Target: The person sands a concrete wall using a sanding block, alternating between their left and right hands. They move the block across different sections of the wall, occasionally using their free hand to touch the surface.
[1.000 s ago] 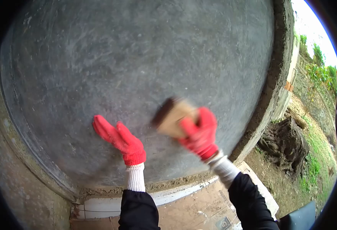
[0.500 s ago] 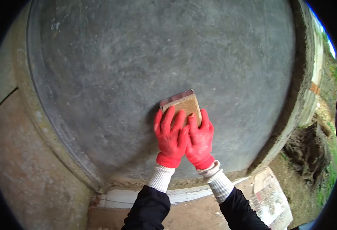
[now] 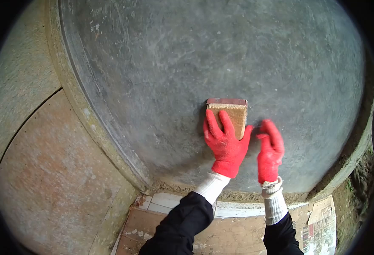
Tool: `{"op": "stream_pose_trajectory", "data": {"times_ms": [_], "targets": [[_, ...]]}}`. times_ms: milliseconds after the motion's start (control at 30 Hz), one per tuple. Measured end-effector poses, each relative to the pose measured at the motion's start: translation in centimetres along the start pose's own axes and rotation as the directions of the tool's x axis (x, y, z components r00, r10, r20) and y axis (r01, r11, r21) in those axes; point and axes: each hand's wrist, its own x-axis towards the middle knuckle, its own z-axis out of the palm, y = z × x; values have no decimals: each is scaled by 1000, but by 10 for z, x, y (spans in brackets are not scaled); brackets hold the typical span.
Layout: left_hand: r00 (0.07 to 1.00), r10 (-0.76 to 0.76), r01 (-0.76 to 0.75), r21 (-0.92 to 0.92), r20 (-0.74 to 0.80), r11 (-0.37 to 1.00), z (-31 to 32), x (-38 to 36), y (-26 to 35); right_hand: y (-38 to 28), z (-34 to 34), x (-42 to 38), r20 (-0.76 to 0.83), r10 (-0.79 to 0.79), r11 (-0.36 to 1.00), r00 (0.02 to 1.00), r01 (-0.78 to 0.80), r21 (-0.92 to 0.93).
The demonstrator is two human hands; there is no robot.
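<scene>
A sanding block [image 3: 238,117], a tan wooden-looking block with reddish-brown sandpaper along its far edge, rests on the grey concrete surface [image 3: 161,93]. My left hand [image 3: 227,146], in a red-coated glove, grips it with two fingers over its top and the thumb at its right side. Just to the right, apart from the block, my right hand [image 3: 271,155] is over the concrete in a matching glove. Its fingers are loosely bent and slightly blurred, with a gap between them and nothing visible inside.
A raised curved rim [image 3: 99,127] borders the concrete on the left, with a brownish slab [image 3: 55,170] beyond it. Another rough edge [image 3: 340,178] runs along the right. Printed cardboard [image 3: 238,233] lies below, near my forearms.
My right hand has come off the sanding block and moved right. My left hand stays on the block, which now sits straighter. The whole view has shifted, with the scene moving rightward.
</scene>
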Motion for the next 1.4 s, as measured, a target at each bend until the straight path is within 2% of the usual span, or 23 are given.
{"op": "stream_pose_trajectory", "data": {"times_ms": [100,167,233,300,400,467,500,533,567,633,700,767,867,933,967,1000,1033,1100,1167,1200,1233,1333,1400], "targets": [[996,85,-84,37,-41,996,-22,41,-42,-3,-22,24,-403,-198,980,893,194,-52],[901,-408,372,-220,-146,902,-38,80,-68,5,-49,39,-468,-325,943,822,247,-221],[702,-703,574,-493,-115,654,-61,116,-106,17,-71,52,-512,-410,903,755,254,-348],[639,-747,698,-269,-184,664,-63,123,-133,28,-77,54,-498,-446,874,743,241,-422],[867,-473,416,-293,-159,861,-38,91,-94,32,-59,49,-501,-497,819,708,193,-540],[738,-531,614,-741,416,272,-46,84,-17,36,-52,49,-468,-610,709,639,177,-682],[978,-133,195,-473,161,859,-31,61,-23,37,-48,51,-469,-612,712,637,185,-678],[914,380,-386,19,146,922,-25,50,-27,37,-47,52,-509,-594,746,623,189,-639],[919,368,-376,28,145,926,-23,46,-39,36,-47,53,-546,-569,779,614,190,-598],[912,-6,132,-281,410,951,-43,65,-58,32,-44,54,-565,-536,816,627,213,-538],[996,-16,16,-5,-88,1000,-40,67,-108,29,-45,53,-519,-595,765,614,236,-599],[829,-446,467,-21,-336,884,-38,84,-148,33,-48,54,-454,-683,671,572,247,-699],[878,-387,400,-10,-284,916,-28,79,-116,35,-46,54,-499,-658,693,563,195,-693],[898,-411,419,-597,159,684,-31,74,-19,36,-44,54,-499,-645,686,578,152,-711],[998,16,-3,-238,54,971,-22,57,-16,40,-44,55,-537,-619,723,574,149,-674],[890,431,-452,177,146,874,-16,41,-20,39,-42,56,-561,-618,732,550,142,-667],[876,461,-477,123,141,870,-11,37,-27,35,-40,56,-580,-614,739,535,133,-660],[934,288,-304,46,210,952,-29,42,-56,31,-36,60,-663,-563,813,493,187,-551],[995,-53,65,154,-84,986,-39,40,-100,16,-24,59,-765,-418,908,491,234,-346],[925,-334,302,-182,-184,936,-49,55,-119,19,-25,59,-759,-427,904,492,239,-353],[781,-598,445,-511,-180,735,-56,68,-133,25,-25,59,-738,-455,890,497,233,-392],[730,-669,490,-572,-143,657,-58,68,-152,30,-23,60,-706,-508,858,494,218,-465],[917,-366,339,-172,-159,925,-48,42,-130,31,-24,62,-699,-520,850,491,215,-481]]}}
